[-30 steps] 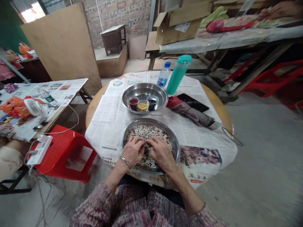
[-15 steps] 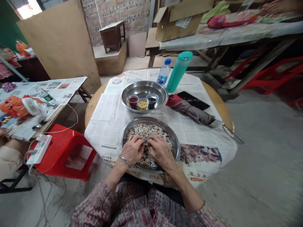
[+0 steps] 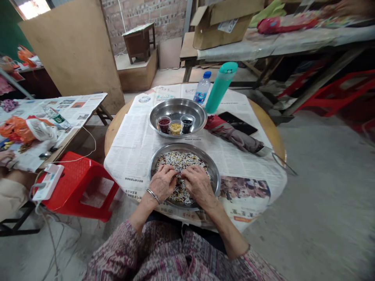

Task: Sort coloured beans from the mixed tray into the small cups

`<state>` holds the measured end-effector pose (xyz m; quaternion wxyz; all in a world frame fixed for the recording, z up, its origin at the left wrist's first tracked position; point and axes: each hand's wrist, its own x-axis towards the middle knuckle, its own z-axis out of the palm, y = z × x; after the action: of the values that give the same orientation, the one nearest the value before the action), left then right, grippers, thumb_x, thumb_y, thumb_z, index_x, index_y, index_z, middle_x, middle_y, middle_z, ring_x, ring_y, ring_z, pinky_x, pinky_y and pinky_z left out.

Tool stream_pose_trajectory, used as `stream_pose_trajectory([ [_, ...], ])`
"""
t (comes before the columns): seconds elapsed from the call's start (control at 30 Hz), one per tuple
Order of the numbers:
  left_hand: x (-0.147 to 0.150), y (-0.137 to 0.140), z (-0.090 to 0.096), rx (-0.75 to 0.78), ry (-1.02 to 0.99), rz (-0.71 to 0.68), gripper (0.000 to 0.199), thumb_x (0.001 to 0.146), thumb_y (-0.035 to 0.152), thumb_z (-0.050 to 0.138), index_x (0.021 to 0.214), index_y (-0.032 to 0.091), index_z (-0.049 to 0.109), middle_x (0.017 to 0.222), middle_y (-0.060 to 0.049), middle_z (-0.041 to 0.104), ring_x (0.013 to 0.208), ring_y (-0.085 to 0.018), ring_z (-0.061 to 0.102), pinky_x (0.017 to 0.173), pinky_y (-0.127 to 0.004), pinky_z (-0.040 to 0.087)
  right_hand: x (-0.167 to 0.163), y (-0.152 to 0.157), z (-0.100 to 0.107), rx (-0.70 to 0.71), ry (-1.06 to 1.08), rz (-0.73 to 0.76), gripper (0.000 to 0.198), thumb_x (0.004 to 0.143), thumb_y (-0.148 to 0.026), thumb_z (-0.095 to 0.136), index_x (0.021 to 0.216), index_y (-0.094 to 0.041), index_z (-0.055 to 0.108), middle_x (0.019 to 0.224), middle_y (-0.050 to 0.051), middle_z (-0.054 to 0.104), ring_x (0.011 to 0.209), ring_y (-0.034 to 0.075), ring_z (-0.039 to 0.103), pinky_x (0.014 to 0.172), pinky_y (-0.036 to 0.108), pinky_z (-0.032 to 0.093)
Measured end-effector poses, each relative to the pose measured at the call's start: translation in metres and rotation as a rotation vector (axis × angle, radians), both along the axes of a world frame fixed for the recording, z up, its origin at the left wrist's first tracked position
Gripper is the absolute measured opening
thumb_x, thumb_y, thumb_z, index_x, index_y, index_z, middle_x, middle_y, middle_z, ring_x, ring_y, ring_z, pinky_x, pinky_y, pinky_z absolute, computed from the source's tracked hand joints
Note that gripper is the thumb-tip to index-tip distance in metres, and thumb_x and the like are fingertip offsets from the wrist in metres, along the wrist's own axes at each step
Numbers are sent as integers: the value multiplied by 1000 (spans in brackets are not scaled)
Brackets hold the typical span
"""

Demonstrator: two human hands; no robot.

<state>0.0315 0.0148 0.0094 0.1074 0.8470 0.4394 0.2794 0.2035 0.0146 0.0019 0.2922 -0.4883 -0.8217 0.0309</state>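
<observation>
Both hands are inside the near steel basin (image 3: 217, 175), which holds a mix of white, yellow, dark red and black grains or beans (image 3: 182, 157). My left hand (image 3: 161, 184), with a bangle at the wrist, curls its fingers together over the mix. Close beside it, my right hand (image 3: 197, 184) is also closed, its fingertips bent down into the grains. Whatever they pinch is hidden. A second steel basin (image 3: 175, 105) stands beyond, holding a cup of dark red beans (image 3: 164, 123), a cup of yellow beans (image 3: 175, 129) and a cup of black beans (image 3: 186, 125).
On the round newspaper-covered table (image 3: 123, 144) stand a water bottle (image 3: 202, 89) and a teal bottle (image 3: 221, 88). To the right lie a folded umbrella (image 3: 234, 136) and a dark phone or tablet (image 3: 246, 125). A red stool (image 3: 79, 183) carries a power strip (image 3: 49, 181). Another person's hand (image 3: 6, 156) shows at left.
The view has shifted slightly. My two hands stay close together over the grains, with only small finger movement. The basins and cups keep their places on the table.
</observation>
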Motion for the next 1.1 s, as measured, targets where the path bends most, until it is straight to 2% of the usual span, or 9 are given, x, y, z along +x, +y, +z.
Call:
stream_pose_trajectory([
  [0.37, 0, 0, 3, -8, 4, -6, 13, 89, 11, 53, 99, 17, 60, 105, -7, 59, 102, -21, 53, 96, -41, 50, 0, -1, 3, 99, 74, 63, 19, 82, -4, 54, 75, -20, 61, 77, 4, 66, 96, 23, 54, 93, 38, 39],
  [0.53, 1, 1, 5, 3, -3, -8, 17, 88, 9, 52, 99, 19, 60, 105, -7, 59, 102, -21, 54, 96, -42, 50, 0, -1, 1, 54, 62, 77, 20, 84, -3, 51, 76, -19, 59, 73, 3, 62, 76, 19, 52, 81, 34, 43],
  [0.6, 1, 1, 4, 4, 1, -10, 17, 88, 8, 52, 99, 19, 60, 105, -7, 59, 102, -21, 54, 96, -42, 50, 0, -1, -1, 53, 68, 76, 21, 84, -2, 49, 76, -19, 58, 73, 2, 61, 74, 19, 52, 80, 34, 44],
  [0.7, 1, 0, 4, -1, 9, -6, 16, 88, 8, 52, 99, 18, 60, 105, -7, 59, 101, -21, 54, 95, -41, 51, -1, -1, -1, 73, 71, 111, 23, 83, 0, 46, 78, -20, 57, 74, 1, 61, 76, 18, 53, 93, 38, 43],
  [0.8, 1, -1, 4, -5, 10, -2, 16, 88, 9, 52, 99, 18, 60, 106, -7, 59, 102, -22, 54, 95, -41, 51, -1, -3, 0, 86, 52, 140, 26, 82, 1, 44, 81, -21, 58, 76, 0, 62, 79, 18, 55, 106, 45, 36],
  [0.93, 0, -1, 5, -17, 7, -3, 18, 88, 9, 51, 100, 18, 61, 106, -7, 59, 103, -22, 54, 96, -42, 51, -2, -5, 3, 96, 23, 142, 26, 82, 1, 43, 82, -21, 58, 76, 0, 61, 78, 19, 55, 111, 51, 33],
  [1.1, 0, 0, 4, -19, 7, -12, 18, 88, 8, 51, 100, 17, 61, 107, -8, 60, 102, -21, 54, 96, -42, 50, -2, -5, 5, 71, 17, 146, 27, 81, 1, 42, 82, -21, 58, 77, 1, 61, 78, 18, 55, 112, 51, 34],
])
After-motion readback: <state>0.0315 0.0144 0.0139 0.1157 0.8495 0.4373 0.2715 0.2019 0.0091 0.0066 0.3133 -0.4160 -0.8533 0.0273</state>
